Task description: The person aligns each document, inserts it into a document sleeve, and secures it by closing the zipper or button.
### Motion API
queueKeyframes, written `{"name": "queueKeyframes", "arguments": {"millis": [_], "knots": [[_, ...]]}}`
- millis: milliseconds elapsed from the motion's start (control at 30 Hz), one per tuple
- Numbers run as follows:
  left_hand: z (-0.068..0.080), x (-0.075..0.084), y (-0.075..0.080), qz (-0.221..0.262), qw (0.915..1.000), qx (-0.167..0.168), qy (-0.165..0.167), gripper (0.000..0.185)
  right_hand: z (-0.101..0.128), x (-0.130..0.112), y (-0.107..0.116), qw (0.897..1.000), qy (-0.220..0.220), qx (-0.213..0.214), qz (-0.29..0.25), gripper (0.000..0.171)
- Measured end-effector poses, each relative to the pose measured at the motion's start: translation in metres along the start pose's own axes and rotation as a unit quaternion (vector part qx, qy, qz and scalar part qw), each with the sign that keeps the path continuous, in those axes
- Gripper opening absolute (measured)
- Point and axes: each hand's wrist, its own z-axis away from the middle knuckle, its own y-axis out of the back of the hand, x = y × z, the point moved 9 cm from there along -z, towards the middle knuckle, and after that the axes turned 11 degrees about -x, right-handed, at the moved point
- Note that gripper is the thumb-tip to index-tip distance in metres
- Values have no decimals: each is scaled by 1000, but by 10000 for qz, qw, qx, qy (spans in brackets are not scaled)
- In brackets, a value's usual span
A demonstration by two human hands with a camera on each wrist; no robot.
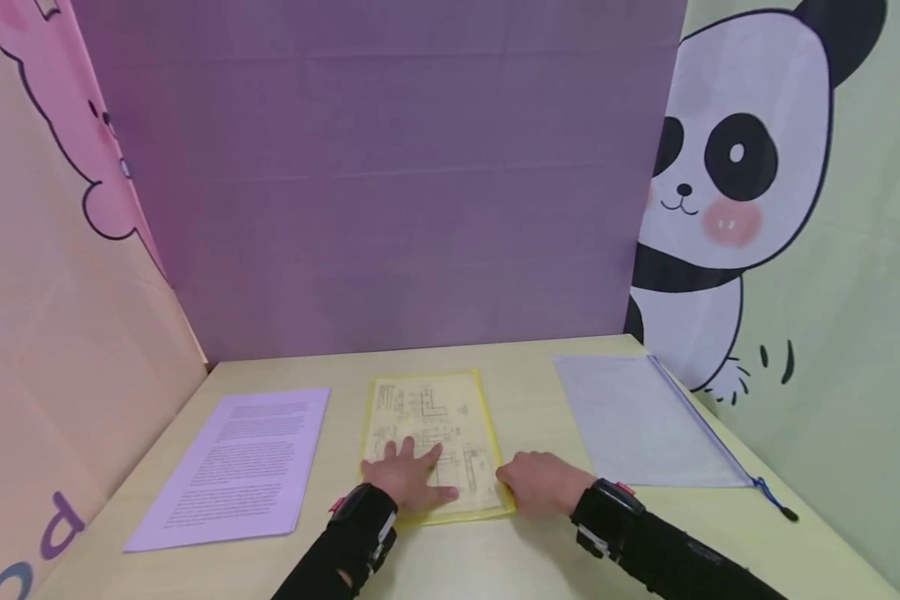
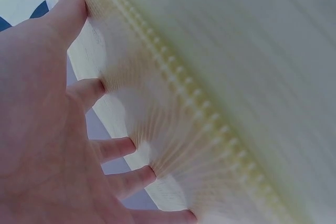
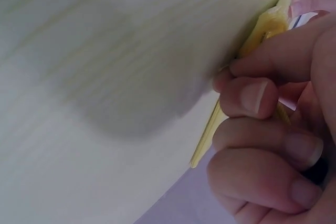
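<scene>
Two hands on yellow folder (image 1: 429, 442), right hand (image 3: 273, 129) pinching edge

Pale wooden table (image 1: 495, 567), purple back wall (image 1: 390, 183), panda curtain (image 1: 735, 167)

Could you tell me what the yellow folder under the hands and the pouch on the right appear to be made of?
The yellow folder looks like thin translucent plastic: the drawing inside shows through, and its edge is glossy. The pouch seems frosted or mesh plastic, pale grey-white, with a blue zipper along one side.
</scene>
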Motion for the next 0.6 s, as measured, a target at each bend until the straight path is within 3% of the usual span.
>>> {"name": "queueKeyframes", "arguments": {"millis": [367, 600], "knots": [[0, 1, -1, -25, 10000, -39, 25, 82, 1, -1, -1, 9996, -152, -208, -99, 19], [1, 1, 0, -14, 10000, -13, 8, 82, 5, -5, -1, 9998, -23, -123, -128, 23]]}}
